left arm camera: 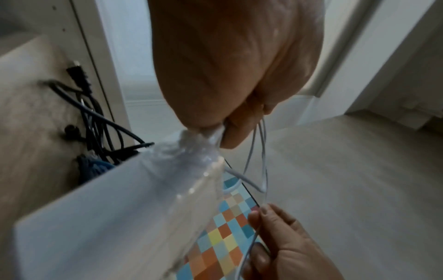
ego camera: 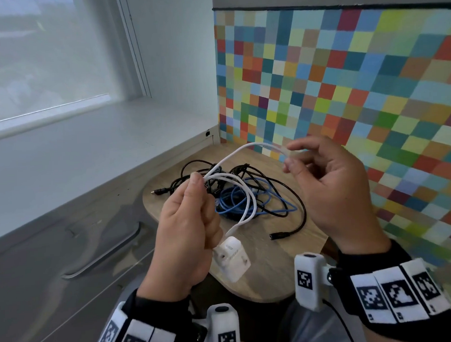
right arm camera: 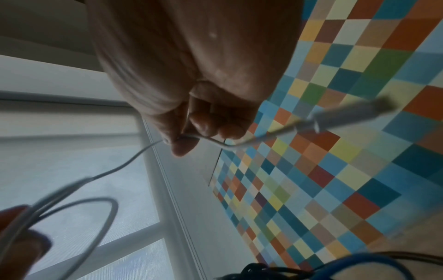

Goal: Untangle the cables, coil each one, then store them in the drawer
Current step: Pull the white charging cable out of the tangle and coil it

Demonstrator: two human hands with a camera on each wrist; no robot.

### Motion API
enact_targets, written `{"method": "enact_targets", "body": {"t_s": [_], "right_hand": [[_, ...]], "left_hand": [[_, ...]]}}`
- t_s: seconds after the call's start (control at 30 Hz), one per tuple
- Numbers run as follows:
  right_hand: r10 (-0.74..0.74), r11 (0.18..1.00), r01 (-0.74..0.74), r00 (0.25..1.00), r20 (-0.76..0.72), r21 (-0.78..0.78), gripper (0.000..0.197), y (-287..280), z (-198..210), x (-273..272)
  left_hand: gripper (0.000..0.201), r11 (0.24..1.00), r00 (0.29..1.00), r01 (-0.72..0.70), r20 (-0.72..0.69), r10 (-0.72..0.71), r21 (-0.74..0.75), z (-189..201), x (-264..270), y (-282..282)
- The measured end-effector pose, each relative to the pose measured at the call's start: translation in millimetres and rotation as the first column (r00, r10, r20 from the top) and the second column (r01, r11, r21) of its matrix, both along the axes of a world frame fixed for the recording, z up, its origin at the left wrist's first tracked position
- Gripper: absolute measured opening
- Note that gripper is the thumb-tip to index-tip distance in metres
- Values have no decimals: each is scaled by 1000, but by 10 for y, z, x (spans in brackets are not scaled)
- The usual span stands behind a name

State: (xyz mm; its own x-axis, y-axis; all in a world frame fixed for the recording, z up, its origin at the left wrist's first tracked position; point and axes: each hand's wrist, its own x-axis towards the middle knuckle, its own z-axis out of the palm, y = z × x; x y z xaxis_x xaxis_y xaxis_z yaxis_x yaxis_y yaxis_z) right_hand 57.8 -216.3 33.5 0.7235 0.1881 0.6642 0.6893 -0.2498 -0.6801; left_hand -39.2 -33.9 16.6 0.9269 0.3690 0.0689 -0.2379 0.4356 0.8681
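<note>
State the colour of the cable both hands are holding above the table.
White. The cable runs between the left hand and right hand; the head view shows it best.

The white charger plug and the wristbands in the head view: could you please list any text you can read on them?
White charger plug: grey print on its faces, too blurred to read.
Wristbands: black-and-white square marker patterns only, no words or numbers.
Nothing else bears readable text.

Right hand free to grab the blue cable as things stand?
Probably not yet: the right hand pinches the white cable, and the blue cable lies under black cables and white loops.
</note>
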Motion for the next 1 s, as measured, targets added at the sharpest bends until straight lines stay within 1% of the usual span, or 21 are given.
{"method": "enact_targets", "body": {"t_s": [0.07, 0.13, 0.2, 0.27, 0.33, 0.4, 0.43, 0.47, 0.5, 0.57, 0.6, 0.63, 0.7, 0.73, 0.77, 0.8, 0.87, 0.9, 0.93, 0.97, 1.0], "right_hand": [[-14, 999, 13, 1000, -24, -42, 12, 11, -39, -91], [-17, 987, 0, 995, -102, -164, 15, 21, -111, -142], [-18, 950, -43, 981, -193, -310, 15, 46, -161, -192], [-18, 926, -69, 974, -228, -371, 16, 60, -206, -248], [-30, 944, -48, 972, -232, -325, 21, 76, -226, -268], [-28, 973, -32, 966, -256, -229, 26, 91, -232, -276], [0, 985, -50, 958, -287, -167, 22, 108, -226, -291], [64, 992, -96, 942, -328, -83, 15, 135, -212, -313], [158, 986, -168, 910, -383, 8, 10, 167, -186, -350], [337, 942, -294, 827, -451, 163, 35, 216, -193, -423], [412, 911, -340, 779, -473, 234, 43, 245, -223, -447], [487, 871, -366, 723, -489, 327, 46, 279, -234, -474], [647, 751, -379, 590, -483, 542, 50, 317, -246, -511], [700, 697, -376, 543, -465, 610, 55, 333, -236, -524], [702, 694, -376, 542, -461, 614, 52, 344, -227, -536], [656, 741, -381, 588, -473, 554, 42, 350, -229, -540], [478, 871, -316, 722, -500, 377, 21, 377, -208, -546], [416, 902, -271, 755, -507, 337, 15, 394, -208, -541], [391, 912, -240, 760, -520, 333, 13, 399, -226, -526], [400, 907, -233, 737, -545, 352, 17, 404, -231, -515], [442, 887, -237, 685, -579, 398, 20, 408, -228, -506]], "left_hand": [[39, 996, 1000, 22, 22, -20, -85, 32, -9, -14], [39, 991, 999, 15, 40, -10, -134, 54, -15, -12], [40, 990, 998, -7, 60, 15, -140, 62, -23, -2], [40, 991, 997, -20, 77, 30, -129, 64, -31, -7], [40, 992, 996, -19, 80, 29, -127, 75, -42, -17], [40, 990, 998, 0, 69, 10, -138, 100, -58, -23], [39, 990, 998, 13, 65, -4, -144, 110, -62, -29], [39, 989, 998, 25, 62, -16, -146, 117, -66, -38], [39, 989, 998, 32, 60, -24, -143, 120, -68, -49], [39, 991, 998, 32, 61, -24, -133, 111, -67, -68], [38, 992, 998, 27, 63, -19, -127, 101, -65, -74], [38, 993, 998, 19, 65, -11, -119, 92, -64, -76], [37, 995, 998, 0, 68, 7, -95, 71, -59, -72], [37, 997, 998, -14, 67, 19, -80, 60, -54, -67], [38, 998, 997, -31, 64, 35, -63, 51, -50, -63], [39, 998, 997, -49, 59, 51, -42, 42, -45, -60], [39, 998, 996, -70, 57, 70, 5, 24, -28, -69], [37, 997, 996, -70, 60, 69, 27, 14, -20, -79], [35, 997, 996, -69, 67, 65, 48, 0, -11, -88], [34, 995, 995, -70, 71, 66, 67, -17, -4, -92], [34, 993, 995, -76, 71, 70, 88, -36, 6, -92]]}}
